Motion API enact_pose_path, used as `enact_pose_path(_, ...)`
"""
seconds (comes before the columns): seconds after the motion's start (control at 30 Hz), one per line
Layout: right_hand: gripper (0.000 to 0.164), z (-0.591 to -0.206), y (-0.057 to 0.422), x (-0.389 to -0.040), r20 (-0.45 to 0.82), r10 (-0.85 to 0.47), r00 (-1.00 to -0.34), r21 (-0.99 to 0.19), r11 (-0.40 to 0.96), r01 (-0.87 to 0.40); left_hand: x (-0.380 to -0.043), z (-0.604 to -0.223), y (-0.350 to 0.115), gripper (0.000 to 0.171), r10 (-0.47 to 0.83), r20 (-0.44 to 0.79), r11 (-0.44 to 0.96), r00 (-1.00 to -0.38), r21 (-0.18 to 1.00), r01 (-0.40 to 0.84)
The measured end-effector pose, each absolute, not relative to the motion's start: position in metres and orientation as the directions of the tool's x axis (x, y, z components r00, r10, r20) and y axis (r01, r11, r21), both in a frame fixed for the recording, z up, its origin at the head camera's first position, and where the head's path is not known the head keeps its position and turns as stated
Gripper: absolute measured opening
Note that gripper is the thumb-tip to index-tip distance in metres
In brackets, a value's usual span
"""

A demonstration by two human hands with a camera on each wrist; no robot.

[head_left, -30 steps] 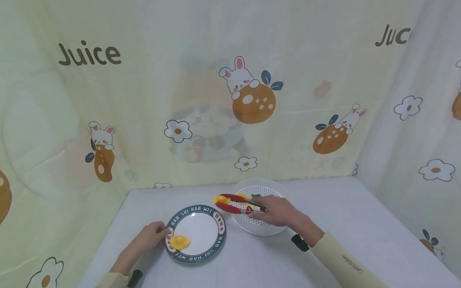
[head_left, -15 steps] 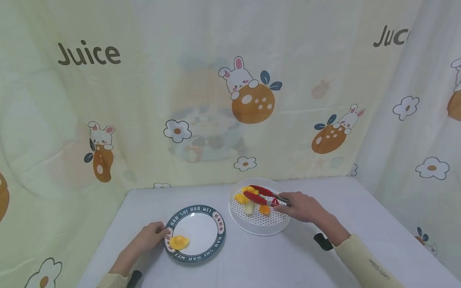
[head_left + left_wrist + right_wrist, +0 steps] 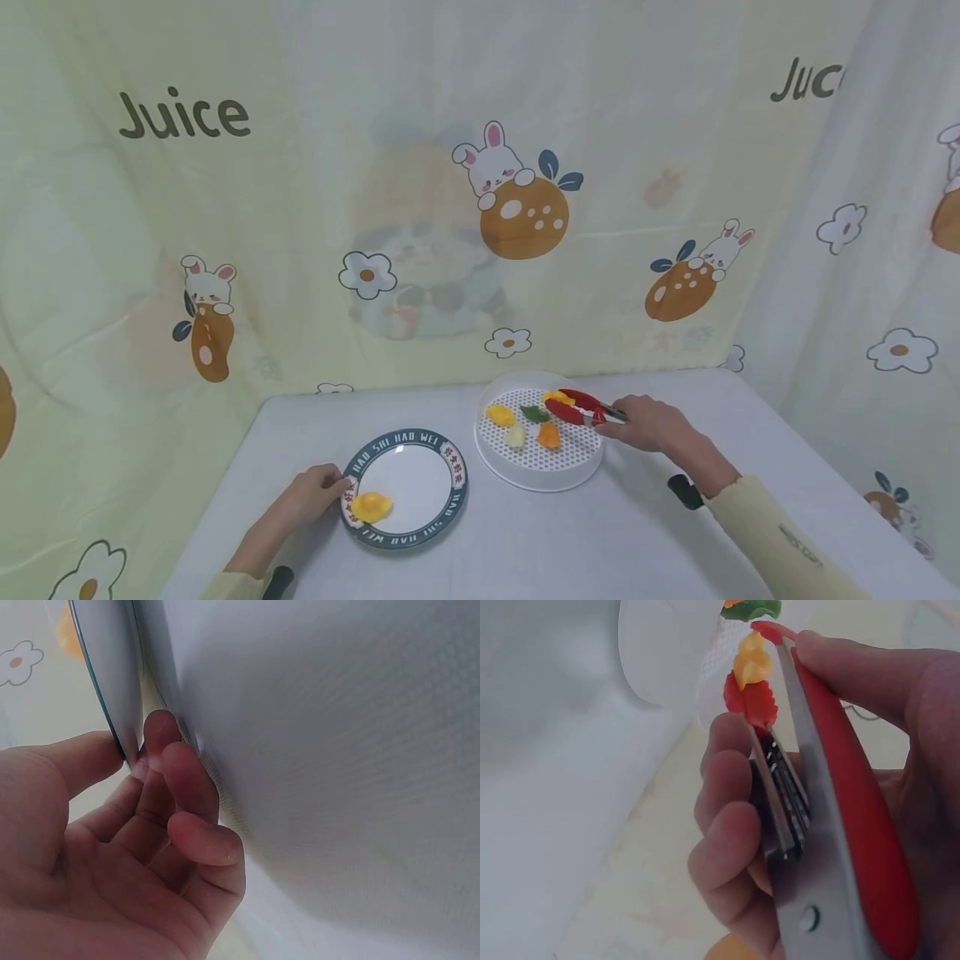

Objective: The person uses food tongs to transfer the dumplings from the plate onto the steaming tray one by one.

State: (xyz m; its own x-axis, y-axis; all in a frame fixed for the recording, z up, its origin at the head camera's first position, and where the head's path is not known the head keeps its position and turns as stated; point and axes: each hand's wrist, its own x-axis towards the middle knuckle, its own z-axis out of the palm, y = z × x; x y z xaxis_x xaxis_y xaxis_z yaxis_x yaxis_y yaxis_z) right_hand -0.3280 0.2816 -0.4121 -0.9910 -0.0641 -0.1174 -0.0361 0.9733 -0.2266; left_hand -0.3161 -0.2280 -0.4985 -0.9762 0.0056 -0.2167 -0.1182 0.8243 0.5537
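Note:
My left hand (image 3: 309,493) pinches the left rim of a white plate (image 3: 448,510) with a blue lettered border; in the left wrist view the thumb (image 3: 90,761) lies on top and the fingers underneath. A yellow dumpling-shaped piece (image 3: 371,507) lies at the plate's left side. My right hand (image 3: 651,423) grips metal tongs (image 3: 611,412) with red tips, over the right part of a round white perforated steamer tray (image 3: 536,481). Between the tongs' tips is another yellow dumpling (image 3: 752,661), close over the perforated base.
Inside the tray lie a yellow piece (image 3: 500,415), a green piece (image 3: 535,413), a pale piece (image 3: 515,436) and an orange piece (image 3: 549,436). The tray stands just right of the plate on a white table (image 3: 517,550). A printed curtain (image 3: 420,200) hangs behind.
My right hand has carried the tongs and yellow dumpling rightward, from near the plate's edge to the tray's right side. My left hand has stayed at the plate's rim.

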Motion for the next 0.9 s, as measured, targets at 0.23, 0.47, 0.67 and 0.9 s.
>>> enact_pose_path(0.23, 0.062, -0.412, 0.272, -0.335, -0.152, -0.019, -0.988, -0.193, 0.981, 0.011, -0.315, -0.497, -0.227, 0.018, 0.009, -0.215, 0.824, -0.977, 0.555, -0.115)
enact_pose_path(0.47, 0.055, -0.412, 0.266, -0.34, -0.217, 0.021, -0.976, -0.189, 0.98, 0.063, -0.313, -0.495, -0.227, 0.018, 0.013, -0.213, 0.821, -0.977, 0.56, -0.111)
enact_pose_path(0.67, 0.053, -0.411, 0.265, -0.34, -0.252, 0.031, -0.967, -0.185, 0.979, 0.08, -0.313, -0.493, -0.227, 0.018, 0.014, -0.214, 0.82, -0.977, 0.562, -0.111)
enact_pose_path(0.9, 0.055, -0.406, 0.263, -0.337, -0.262, 0.039, -0.964, -0.196, 0.976, 0.093, -0.311, -0.492, -0.226, 0.018, 0.01, -0.222, 0.816, -0.975, 0.565, -0.121)
